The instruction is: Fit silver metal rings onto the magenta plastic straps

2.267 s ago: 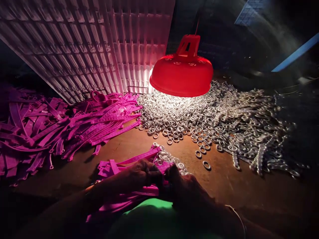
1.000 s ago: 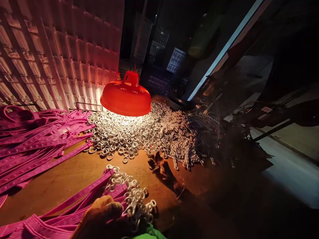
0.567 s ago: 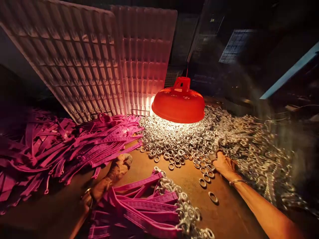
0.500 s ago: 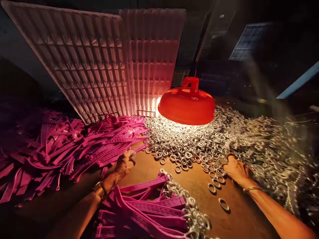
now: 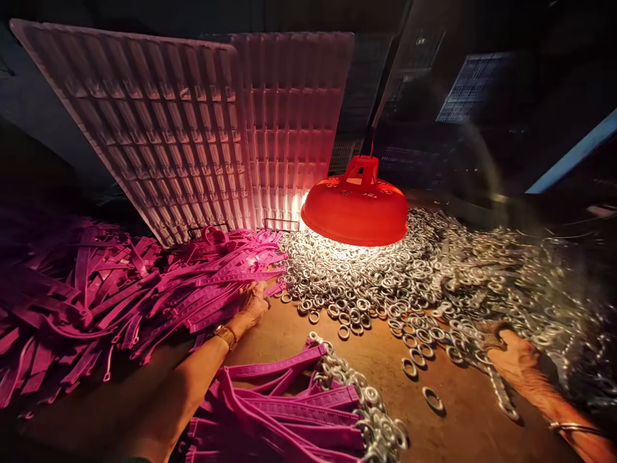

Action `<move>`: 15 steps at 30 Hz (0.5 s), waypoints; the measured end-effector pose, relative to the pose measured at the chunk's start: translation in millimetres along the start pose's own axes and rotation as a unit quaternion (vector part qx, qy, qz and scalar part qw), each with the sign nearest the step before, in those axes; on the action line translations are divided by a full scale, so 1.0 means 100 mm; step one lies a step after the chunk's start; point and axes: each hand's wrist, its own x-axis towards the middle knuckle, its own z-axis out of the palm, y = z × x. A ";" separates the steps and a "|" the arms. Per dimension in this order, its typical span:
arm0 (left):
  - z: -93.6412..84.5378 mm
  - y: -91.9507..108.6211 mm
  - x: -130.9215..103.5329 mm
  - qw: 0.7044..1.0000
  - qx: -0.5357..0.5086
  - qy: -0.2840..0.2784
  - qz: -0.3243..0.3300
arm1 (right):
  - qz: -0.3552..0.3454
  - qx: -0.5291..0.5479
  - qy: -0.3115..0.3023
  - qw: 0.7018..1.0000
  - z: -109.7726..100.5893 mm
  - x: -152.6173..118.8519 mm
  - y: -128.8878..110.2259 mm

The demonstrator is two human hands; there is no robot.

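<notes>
My left hand (image 5: pixel 254 305) reaches to the near right edge of a heap of magenta straps (image 5: pixel 120 296). Its fingers are closed at the strap ends, though the fingertips are partly hidden. My right hand (image 5: pixel 518 360) is on the right, fingers curled at the metal chain pieces. One short chain (image 5: pixel 501 389) with a ring end runs down from its fingertips onto the table. Dark covers wrap some fingertips. In front of me lies a bundle of magenta straps (image 5: pixel 289 399) with metal chains and rings (image 5: pixel 371 405) at their right ends.
Loose metal rings (image 5: pixel 357 289) are heaped mid-table, with a pile of chains (image 5: pixel 520 276) to their right. A red lamp (image 5: pixel 357 206) hangs low over the rings. Two ribbed plastic trays (image 5: pixel 168 128) stand upright behind. A single ring (image 5: pixel 434 400) lies on the brown table (image 5: pixel 463 424).
My left hand has moved forward and slightly right to the strap heap. My right hand has drawn right and nearer, and a short chain now extends from its fingers.
</notes>
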 end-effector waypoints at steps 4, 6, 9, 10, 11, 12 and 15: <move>-0.12 0.03 -0.06 0.999 0.007 -0.006 0.034 | 0.051 0.011 0.020 0.998 -0.28 -0.28 -0.40; -0.14 0.01 -0.09 0.998 0.017 -0.006 0.058 | 0.054 -0.008 0.011 0.998 -0.36 -0.36 -0.53; -0.07 -0.08 -0.05 0.988 0.091 0.026 0.122 | 0.041 -0.038 -0.013 0.998 -0.39 -0.38 -0.55; -0.04 -0.11 -0.02 0.986 0.103 0.040 0.122 | 0.048 -0.048 -0.011 0.998 -0.39 -0.38 -0.52; -0.01 -0.12 0.00 0.984 0.113 0.045 0.130 | 0.058 -0.057 -0.005 0.997 -0.39 -0.37 -0.50; 0.01 -0.13 0.02 0.983 0.117 0.048 0.132 | 0.065 -0.063 -0.004 0.996 -0.39 -0.37 -0.47; -0.09 -0.05 -0.08 0.989 0.061 0.055 0.122 | 0.078 -0.068 -0.014 0.995 -0.37 -0.35 -0.43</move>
